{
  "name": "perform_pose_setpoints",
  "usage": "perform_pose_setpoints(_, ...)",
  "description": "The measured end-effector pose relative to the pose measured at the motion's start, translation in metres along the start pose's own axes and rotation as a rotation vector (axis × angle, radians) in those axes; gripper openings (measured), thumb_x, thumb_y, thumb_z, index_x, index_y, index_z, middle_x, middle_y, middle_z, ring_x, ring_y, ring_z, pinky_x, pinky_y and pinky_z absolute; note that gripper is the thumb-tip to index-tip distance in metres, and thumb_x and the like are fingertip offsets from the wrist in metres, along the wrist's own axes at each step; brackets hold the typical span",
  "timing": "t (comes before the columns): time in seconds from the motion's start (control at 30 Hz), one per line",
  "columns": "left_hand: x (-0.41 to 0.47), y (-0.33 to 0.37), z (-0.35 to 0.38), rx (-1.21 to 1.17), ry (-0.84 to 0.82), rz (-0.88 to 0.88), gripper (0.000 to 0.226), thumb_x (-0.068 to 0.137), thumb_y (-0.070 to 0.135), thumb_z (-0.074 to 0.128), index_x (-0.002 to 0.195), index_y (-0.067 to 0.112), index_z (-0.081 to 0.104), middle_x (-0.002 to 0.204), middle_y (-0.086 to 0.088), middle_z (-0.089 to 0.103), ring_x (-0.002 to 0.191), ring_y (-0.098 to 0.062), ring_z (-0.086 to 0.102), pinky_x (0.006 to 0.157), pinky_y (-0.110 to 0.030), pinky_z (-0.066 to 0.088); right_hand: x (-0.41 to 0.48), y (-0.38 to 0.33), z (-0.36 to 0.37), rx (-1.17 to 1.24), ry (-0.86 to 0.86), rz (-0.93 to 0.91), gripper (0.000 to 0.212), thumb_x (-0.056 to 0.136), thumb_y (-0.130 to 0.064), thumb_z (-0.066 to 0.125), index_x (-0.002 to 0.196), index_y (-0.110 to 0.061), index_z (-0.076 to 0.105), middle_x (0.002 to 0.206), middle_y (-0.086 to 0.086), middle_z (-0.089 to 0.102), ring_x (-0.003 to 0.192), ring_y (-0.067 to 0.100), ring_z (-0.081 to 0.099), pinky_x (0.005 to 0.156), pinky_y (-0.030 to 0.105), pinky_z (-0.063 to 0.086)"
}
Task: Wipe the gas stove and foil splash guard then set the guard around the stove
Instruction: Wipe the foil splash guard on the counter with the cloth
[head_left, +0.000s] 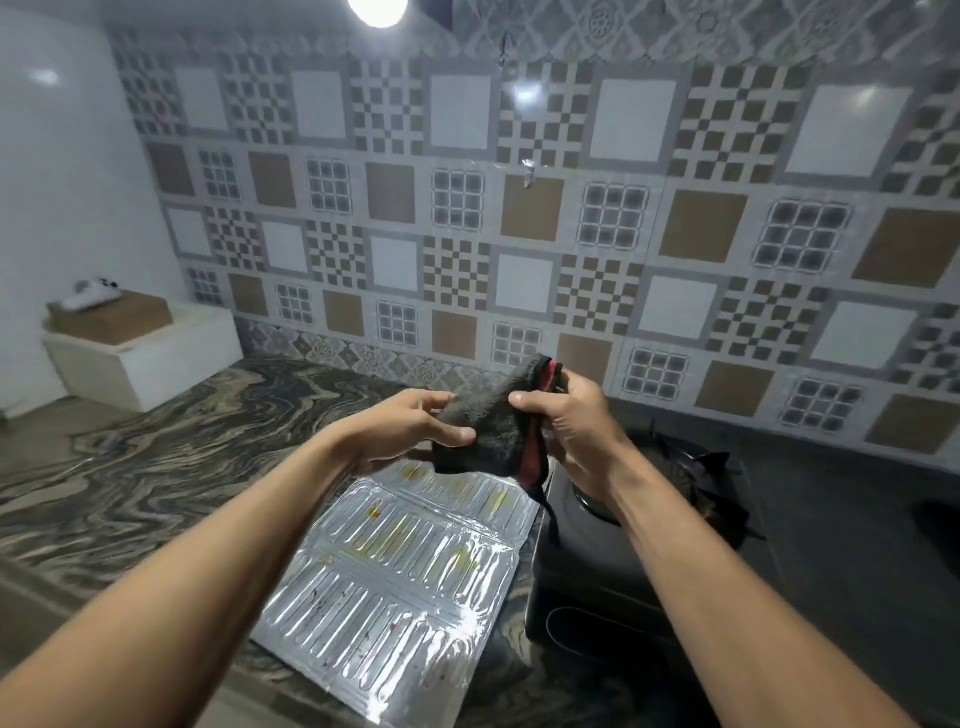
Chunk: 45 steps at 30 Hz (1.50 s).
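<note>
Both hands are raised above the counter (156, 467), holding one dark grey cleaning cloth (491, 421) with a red trim between them. The left hand (400, 431) grips the cloth's left side, thumb on top and fingers (436, 400) curled over its upper edge. The right hand (571, 436) grips the right side, thumb pressed on the front face and fingers closed around the bunched upper corner. The cloth is held clear of every surface; a thin dark strand hangs from its lower right corner toward the stove.

The foil splash guard (405, 577) lies flat on the counter, directly below the hands, its near edge close to the counter's front edge. It is unfolded, with fold creases dividing it into panels of embossed ribs. Yellow smears mark the far and middle panels; small reddish and brown specks are scattered over the near panel. The guard's right edge lies just beside the stove; whether it touches cannot be told.

The gas stove (613, 571) is black and sits to the right of the guard, near the tiled back wall (623, 208). One burner with its pan support (711, 483) is partly visible behind the right forearm.

At the counter's far left corner stands a white box (150, 364) carrying a brown carton (114, 317), with a small white object on top, too blurred to identify.
</note>
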<state>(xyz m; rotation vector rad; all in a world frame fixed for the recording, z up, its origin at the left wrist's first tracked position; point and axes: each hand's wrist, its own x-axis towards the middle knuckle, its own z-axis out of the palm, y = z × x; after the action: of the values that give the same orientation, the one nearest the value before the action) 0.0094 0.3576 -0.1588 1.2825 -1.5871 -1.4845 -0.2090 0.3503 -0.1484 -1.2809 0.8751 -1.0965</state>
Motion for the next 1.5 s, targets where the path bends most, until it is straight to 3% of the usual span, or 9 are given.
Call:
perform_pose_setpoints(0.17, 0.013, -0.002, -0.027, 0.045, -0.027, 0.03, 0.044, 0.09, -0.001, 0.065, 0.13, 0.015, 0.059, 0.121, -0.012, 0.069, 0.114, -0.03, 0.065, 0.102, -0.042, 0.048, 0.017, 0.007, -0.001, -0.211, -0.003, 0.104, 0.033, 0.081, -0.035, 0.077, 0.099, -0.007, 0.074, 0.096, 0.007, 0.077, 0.094, 0.025, 0.073, 0.077, 0.039, 0.06)
perform_pose_setpoints(0.3, 0.035, -0.001, -0.058, 0.109, -0.09, -0.013, 0.043, 0.092, -0.007, 0.058, 0.118, 0.026, 0.063, 0.111, 0.0, 0.076, 0.105, -0.018, 0.071, 0.086, -0.027, 0.057, 0.048, 0.023, 0.006, -0.229, 0.141, 0.102, 0.03, 0.074, -0.007, 0.082, 0.097, -0.007, 0.062, 0.102, 0.011, 0.067, 0.09, 0.025, 0.069, 0.071, 0.038, 0.062)
perform_pose_setpoints(0.47, 0.077, -0.004, -0.106, 0.372, -0.308, -0.084, 0.041, 0.094, -0.002, 0.059, 0.127, 0.021, 0.061, 0.112, -0.005, 0.075, 0.1, -0.023, 0.073, 0.077, -0.024, 0.057, 0.095, 0.044, 0.027, -0.299, 0.095, 0.243, 0.072, 0.068, -0.023, 0.089, 0.13, -0.016, 0.054, 0.123, 0.008, 0.064, 0.108, 0.024, 0.065, 0.082, 0.038, 0.054)
perform_pose_setpoints(0.6, 0.121, -0.017, -0.146, 0.426, -0.326, -0.118, 0.054, 0.088, 0.007, 0.07, 0.135, 0.029, 0.056, 0.118, 0.003, 0.073, 0.107, -0.016, 0.07, 0.09, -0.025, 0.055, 0.138, 0.076, 0.046, -0.374, 0.192, 0.242, 0.044, 0.07, -0.024, 0.083, 0.11, -0.01, 0.071, 0.106, 0.007, 0.075, 0.098, 0.022, 0.072, 0.095, 0.042, 0.056)
perform_pose_setpoints(0.7, 0.159, -0.041, -0.173, 0.462, -0.273, -0.126, 0.059, 0.079, 0.021, 0.08, 0.133, 0.034, 0.06, 0.126, 0.006, 0.068, 0.113, -0.018, 0.066, 0.103, -0.039, 0.048, 0.155, 0.103, 0.046, -0.388, 0.325, 0.226, 0.012, 0.088, -0.012, 0.069, 0.1, -0.014, 0.068, 0.095, 0.007, 0.074, 0.091, 0.024, 0.072, 0.085, 0.042, 0.058)
perform_pose_setpoints(0.83, 0.202, -0.08, -0.183, 0.263, -0.241, -0.185, 0.033, 0.09, 0.003, 0.066, 0.114, 0.025, 0.07, 0.111, -0.007, 0.073, 0.092, -0.018, 0.072, 0.072, -0.029, 0.057, 0.173, 0.144, 0.04, -0.369, 0.459, 0.3, 0.023, 0.09, -0.012, 0.067, 0.11, -0.022, 0.063, 0.099, 0.009, 0.072, 0.091, 0.026, 0.071, 0.086, 0.047, 0.058)
perform_pose_setpoints(1.03, 0.258, -0.111, -0.158, 0.203, -0.207, -0.19, 0.029, 0.085, -0.002, 0.071, 0.107, 0.017, 0.07, 0.095, -0.008, 0.072, 0.083, -0.02, 0.068, 0.063, -0.029, 0.059, 0.196, 0.177, 0.014, -0.378, 0.712, 0.409, 0.014, 0.083, -0.015, 0.072, 0.096, -0.018, 0.067, 0.098, 0.004, 0.073, 0.09, 0.022, 0.071, 0.087, 0.041, 0.058)
perform_pose_setpoints(1.27, 0.307, -0.137, -0.133, 0.228, -0.2, -0.238, 0.025, 0.085, -0.007, 0.07, 0.103, 0.01, 0.067, 0.075, -0.007, 0.067, 0.05, -0.008, 0.065, 0.043, -0.02, 0.05, 0.241, 0.19, -0.022, -0.762, 0.643, 0.664, 0.008, 0.085, -0.012, 0.062, 0.078, -0.009, 0.062, 0.084, 0.008, 0.062, 0.084, 0.026, 0.059, 0.067, 0.026, 0.04)
perform_pose_setpoints(1.5, 0.343, -0.178, -0.141, 0.537, -0.254, -0.24, 0.021, 0.079, 0.011, 0.08, 0.092, 0.017, 0.066, 0.078, -0.003, 0.066, 0.073, -0.02, 0.062, 0.054, -0.023, 0.046, 0.308, 0.22, -0.027, -1.098, 0.483, 0.703, 0.009, 0.085, -0.014, 0.059, 0.084, -0.006, 0.054, 0.109, 0.021, 0.066, 0.106, 0.037, 0.064, 0.08, 0.031, 0.047)
